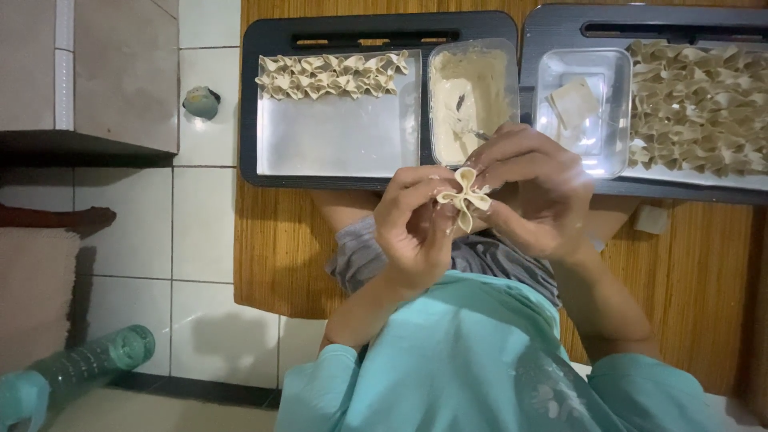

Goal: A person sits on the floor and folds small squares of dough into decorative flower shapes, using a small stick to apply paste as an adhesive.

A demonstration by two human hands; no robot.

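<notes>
Both hands meet at the centre of the view, pinched together on one folded dumpling [463, 196]. The left hand [416, 228] grips it from about eight o'clock, and the right hand [536, 192] closes on it from about three o'clock, fingertips pressing the pale dough wings. The dumpling is held in the air above the person's lap, just below the near edge of the trays.

At eleven o'clock from the dumpling lies a black tray [252, 104] with a metal sheet [336, 136] carrying rows of folded dumplings [328, 76] along its far edge. At twelve o'clock sits a clear tub of filling [468, 100], and at one o'clock a clear tub of wrappers [580, 108]. Farther toward two o'clock, a second tray [552, 28] holds a heap of finished dumplings [696, 108]. A green bottle [88, 364] lies on the tiled floor at eight o'clock.
</notes>
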